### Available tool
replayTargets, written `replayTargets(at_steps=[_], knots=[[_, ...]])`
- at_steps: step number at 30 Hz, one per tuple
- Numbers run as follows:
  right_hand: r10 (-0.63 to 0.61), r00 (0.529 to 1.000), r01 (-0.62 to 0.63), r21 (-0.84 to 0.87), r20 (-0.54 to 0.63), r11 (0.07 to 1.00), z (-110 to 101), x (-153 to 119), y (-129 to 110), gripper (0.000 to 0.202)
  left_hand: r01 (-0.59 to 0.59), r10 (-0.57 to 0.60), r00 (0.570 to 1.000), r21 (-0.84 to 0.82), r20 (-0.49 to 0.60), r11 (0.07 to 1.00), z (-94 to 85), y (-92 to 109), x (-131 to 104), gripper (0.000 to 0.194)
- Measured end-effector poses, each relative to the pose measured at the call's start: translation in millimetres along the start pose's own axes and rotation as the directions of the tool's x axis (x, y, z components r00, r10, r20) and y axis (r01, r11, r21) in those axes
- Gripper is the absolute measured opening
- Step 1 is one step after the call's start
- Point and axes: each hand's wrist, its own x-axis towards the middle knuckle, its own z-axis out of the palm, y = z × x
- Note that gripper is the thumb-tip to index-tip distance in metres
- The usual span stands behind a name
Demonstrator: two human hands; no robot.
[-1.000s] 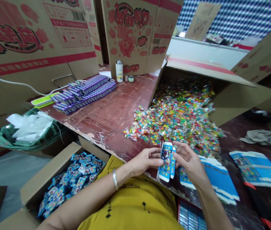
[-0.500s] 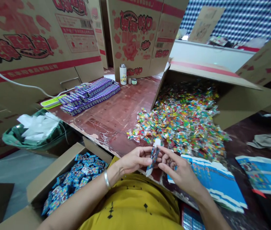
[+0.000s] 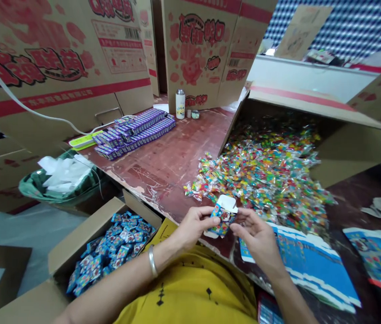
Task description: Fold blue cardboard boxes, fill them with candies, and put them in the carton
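A small blue candy box [image 3: 224, 219] with a colourful print is held in front of my body, its white end flaps sticking out at top and bottom. My left hand [image 3: 195, 225] pinches its left side between thumb and fingers. On the right side, my right hand [image 3: 255, 231] grips the box edge with thumb and fingertips. Just beyond the hands lies a heap of clear-wrapped colourful candies [image 3: 264, 180], spilling from a tipped carton [image 3: 311, 103]. Flat blue box blanks [image 3: 311, 256] are stacked beside my right forearm.
An open carton [image 3: 85, 236] of filled blue boxes [image 3: 116, 247] stands at lower left. Behind it is a green-lined bin [image 3: 31, 189] with white scraps. Purple boxes [image 3: 136, 130], a flask [image 3: 180, 104] and large cartons line the table's back. More blanks [image 3: 379, 252] lie at right.
The candy box was a flattened, narrow sleeve seen edge-on; now it is opened out, its printed face showing. The whole view has shifted slightly.
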Motion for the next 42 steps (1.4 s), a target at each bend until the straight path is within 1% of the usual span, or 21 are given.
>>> replayTargets(at_steps=[3,5,7,8,10,12,15,17,18,20,22,23,25,26,27,30,32,34,39,41,42], knots=[[-0.044,0.996,0.050,0.074,-0.079,0.996,20.3,-2.9,8.4,0.021,-0.098,0.094,0.983,-0.021,-0.157,0.995,8.1,-7.9,-2.0,0.036],[-0.089,0.982,0.106,0.096,-0.164,0.990,30.6,-4.8,11.4,0.030,-0.182,0.185,0.956,0.038,-0.226,0.983,11.9,-9.5,-5.4,0.051],[-0.136,0.964,0.157,0.078,-0.227,0.984,36.7,-5.6,14.7,0.042,-0.227,0.255,0.937,0.140,-0.239,0.964,13.0,-8.6,-9.3,0.063],[-0.157,0.956,0.175,0.054,-0.246,0.983,38.2,-5.5,16.7,0.044,-0.231,0.272,0.936,0.194,-0.224,0.954,12.5,-7.5,-11.1,0.063],[-0.186,0.946,0.194,0.002,-0.265,0.981,38.8,-4.6,20.9,0.039,-0.224,0.277,0.945,0.272,-0.174,0.936,9.9,-4.7,-13.5,0.052],[-0.203,0.946,0.202,-0.029,-0.252,0.979,37.2,-2.8,24.1,0.029,-0.211,0.250,0.963,0.295,-0.103,0.932,6.1,-1.6,-14.7,0.043],[-0.261,0.945,0.248,-0.087,-0.199,0.965,32.9,0.7,24.7,0.007,-0.174,0.181,0.983,0.287,0.001,0.942,1.1,2.8,-15.5,0.036],[-0.299,0.940,0.280,-0.134,-0.161,0.951,30.5,3.1,23.0,0.010,-0.150,0.146,0.989,0.285,0.033,0.947,-0.4,4.4,-15.8,0.034],[-0.304,0.941,0.286,-0.128,-0.152,0.950,29.9,4.3,21.8,0.011,-0.147,0.144,0.989,0.282,0.031,0.948,-0.6,4.6,-15.7,0.034],[-0.274,0.948,0.273,-0.032,-0.159,0.962,29.9,6.4,18.8,0.006,-0.161,0.169,0.986,0.258,-0.008,0.953,-0.2,3.6,-15.1,0.033],[-0.231,0.957,0.249,0.084,-0.177,0.965,30.8,8.6,14.8,0.018,-0.171,0.185,0.981,0.199,-0.053,0.965,0.6,1.3,-14.0,0.035],[-0.221,0.961,0.241,0.114,-0.166,0.964,31.1,9.8,12.4,0.021,-0.171,0.184,0.981,0.164,-0.067,0.971,1.0,0.1,-13.6,0.037],[-0.224,0.969,0.235,0.114,-0.100,0.965,30.4,12.5,6.8,0.014,-0.160,0.170,0.983,0.122,-0.072,0.979,1.5,-1.6,-13.6,0.040],[-0.223,0.973,0.229,0.109,-0.060,0.967,29.4,14.0,4.0,0.010,-0.158,0.168,0.983,0.129,-0.073,0.979,1.7,-1.7,-14.0,0.041],[-0.210,0.977,0.211,0.108,-0.023,0.972,27.9,15.6,1.5,0.012,-0.164,0.178,0.981,0.155,-0.080,0.974,1.8,-1.4,-14.8,0.041],[-0.091,0.995,0.084,0.116,0.050,0.990,22.0,20.9,-3.3,0.015,-0.201,0.232,0.968,0.265,-0.092,0.943,1.5,1.7,-17.8,0.040],[-0.013,0.995,0.002,0.112,0.096,0.994,17.5,24.7,-3.3,0.019,-0.223,0.256,0.964,0.310,-0.071,0.924,1.0,4.0,-19.2,0.040],[0.016,0.993,-0.030,0.117,0.117,0.993,13.5,28.6,-1.9,0.018,-0.227,0.253,0.967,0.335,-0.036,0.915,0.5,5.7,-19.8,0.043],[0.013,0.993,-0.031,0.145,0.121,0.989,9.0,35.8,-2.1,0.022,-0.209,0.228,0.974,0.371,-0.007,0.905,0.4,7.9,-19.7,0.052],[-0.021,0.994,0.010,0.093,0.111,0.996,9.5,35.4,-4.9,0.023,-0.188,0.208,0.978,0.367,-0.016,0.911,0.6,8.3,-19.4,0.054],[-0.062,0.994,0.058,0.043,0.095,0.997,10.2,34.0,-6.5,0.023,-0.176,0.197,0.980,0.365,-0.022,0.914,0.7,8.3,-19.2,0.054]])
